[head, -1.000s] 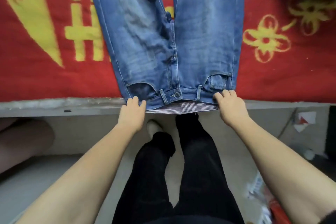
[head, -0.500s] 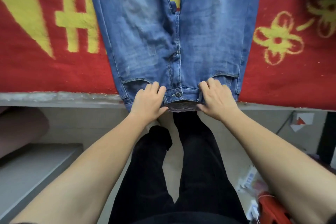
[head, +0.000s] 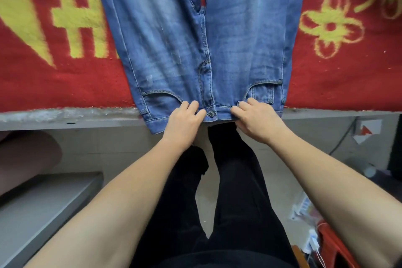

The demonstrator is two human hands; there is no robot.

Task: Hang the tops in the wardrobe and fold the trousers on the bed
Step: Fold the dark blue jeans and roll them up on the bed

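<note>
A red blanket with yellow figures covers the bed, whose grey edge runs across the view. The jeans lie front-up and flat on the blanket. Their legs run away out of the top of the frame, and the waistband hangs a little over the bed's near edge. Both front pockets lie flat, and nothing can be seen in them.

The person's legs in black trousers stand against the bed. The left hand grips the waistband just left of the button, fingers curled over it. The right hand grips it just right of the button in the same way. Both thumbs are hidden.

At lower right a red crate is cut off by the frame, its contents too blurred to make out.
</note>
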